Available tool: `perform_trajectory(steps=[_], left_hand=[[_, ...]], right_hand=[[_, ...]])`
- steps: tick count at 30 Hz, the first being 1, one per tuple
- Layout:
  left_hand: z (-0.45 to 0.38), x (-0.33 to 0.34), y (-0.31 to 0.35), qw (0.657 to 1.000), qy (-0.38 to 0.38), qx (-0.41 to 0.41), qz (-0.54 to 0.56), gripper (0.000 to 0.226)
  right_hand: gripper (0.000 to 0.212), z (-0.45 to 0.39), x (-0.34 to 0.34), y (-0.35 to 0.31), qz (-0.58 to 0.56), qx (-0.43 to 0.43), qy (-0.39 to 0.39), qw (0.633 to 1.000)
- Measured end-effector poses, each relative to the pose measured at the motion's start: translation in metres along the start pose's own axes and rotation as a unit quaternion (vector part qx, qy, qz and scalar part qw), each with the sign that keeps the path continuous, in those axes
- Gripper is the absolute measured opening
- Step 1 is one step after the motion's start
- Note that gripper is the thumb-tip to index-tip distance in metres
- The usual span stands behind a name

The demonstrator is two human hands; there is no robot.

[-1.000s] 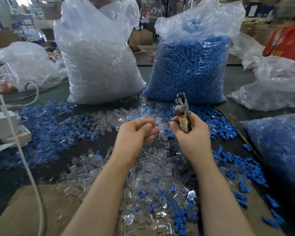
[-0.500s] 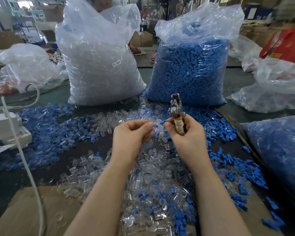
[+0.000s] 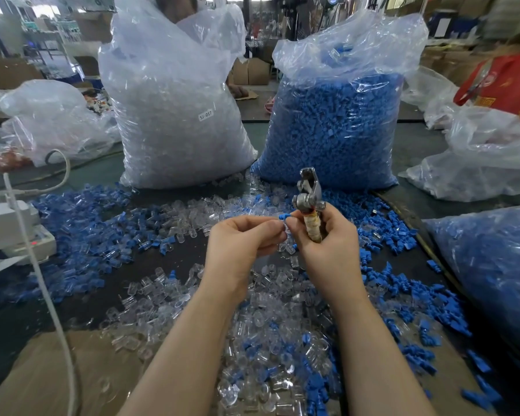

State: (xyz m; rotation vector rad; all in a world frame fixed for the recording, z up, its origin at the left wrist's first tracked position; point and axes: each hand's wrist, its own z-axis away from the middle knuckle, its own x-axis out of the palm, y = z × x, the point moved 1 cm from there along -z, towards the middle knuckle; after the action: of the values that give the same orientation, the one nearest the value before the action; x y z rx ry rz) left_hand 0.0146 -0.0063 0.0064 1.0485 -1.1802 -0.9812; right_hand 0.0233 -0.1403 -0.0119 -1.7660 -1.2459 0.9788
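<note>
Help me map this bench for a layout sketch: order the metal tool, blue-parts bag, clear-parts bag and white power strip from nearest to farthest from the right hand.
1. The metal tool: gripped in the right hand itself.
2. The blue-parts bag: standing just behind that hand.
3. The clear-parts bag: behind and off to the left.
4. The white power strip: at the far left edge.

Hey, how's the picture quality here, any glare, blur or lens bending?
Head view: wide-angle bending bows the clear bag of transparent plastic parts and the clear bag of blue plastic parts outward; glare streaks both films; the far workshop is blurred; the left hand, right hand and tape-handled metal tool are sharp.
</note>
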Motion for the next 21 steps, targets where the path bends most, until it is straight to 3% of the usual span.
perform_trajectory(steps=[7,14,21], left_hand=[[0.0046,0.0065,0.0009,0.999,-0.001,0.032,-0.007,0.004],[0.0040,0.0089,-0.0001,0.981,0.064,0.103,-0.154,0.010],[0.0013,0.0061,-0.0030,0.960,0.082,0.146,-0.223,0.015]], right_hand=[[0.011,-0.0003,-0.0009,0.0014,0.023,0.017,0.000,1.000],[0.010,0.0002,-0.0018,0.0019,0.033,0.037,-0.018,0.999],[0.011,-0.0001,-0.0023,-0.0005,0.032,0.042,-0.047,0.997]])
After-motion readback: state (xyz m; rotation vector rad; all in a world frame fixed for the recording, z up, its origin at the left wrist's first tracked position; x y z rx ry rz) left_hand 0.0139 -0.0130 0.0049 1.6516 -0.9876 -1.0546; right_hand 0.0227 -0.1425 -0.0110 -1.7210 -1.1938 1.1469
